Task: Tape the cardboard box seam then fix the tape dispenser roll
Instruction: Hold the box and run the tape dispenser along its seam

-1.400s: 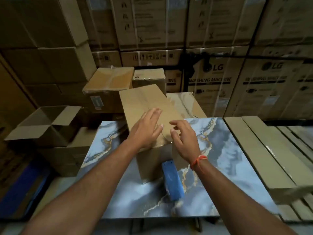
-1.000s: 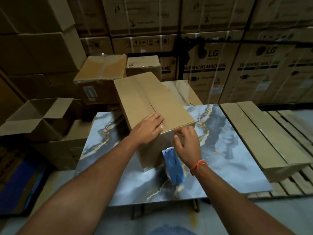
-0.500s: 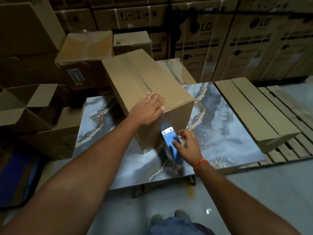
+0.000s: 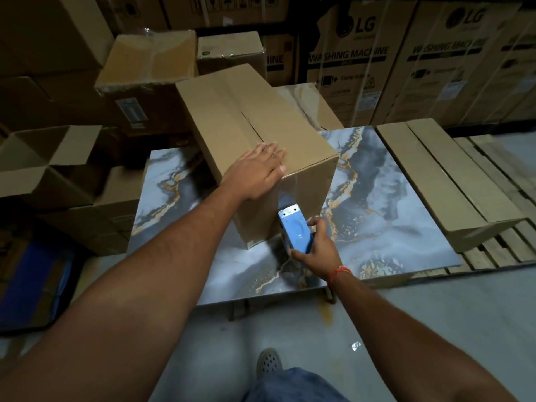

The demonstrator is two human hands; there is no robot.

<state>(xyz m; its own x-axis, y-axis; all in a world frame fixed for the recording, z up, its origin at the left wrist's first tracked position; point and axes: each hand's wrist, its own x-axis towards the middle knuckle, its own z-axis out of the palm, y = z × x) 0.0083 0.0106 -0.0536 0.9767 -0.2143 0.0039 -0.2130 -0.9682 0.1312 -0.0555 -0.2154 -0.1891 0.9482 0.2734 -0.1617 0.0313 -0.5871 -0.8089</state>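
Note:
A tall brown cardboard box [image 4: 232,117] stands on the blue marbled table [image 4: 391,204], its top flaps closed along a centre seam. My left hand [image 4: 256,171] lies flat on the near end of the top, fingers spread over the seam. My right hand [image 4: 317,246] grips a blue tape dispenser [image 4: 295,230] held against the box's near side, toothed blade pointing up. A strip of clear tape runs from the blade up the side towards the top edge.
An open empty carton [image 4: 49,158] sits at the left, with more boxes stacked behind it. Flat cartons on a wooden pallet [image 4: 443,181] lie to the right. Large washing-machine boxes [image 4: 362,62] wall off the back. My shoe [image 4: 268,362] shows on the grey floor.
My right hand took hold of the blue dispenser and brought it against the box's near side. My left hand settled flat on the top. The camera tilted down.

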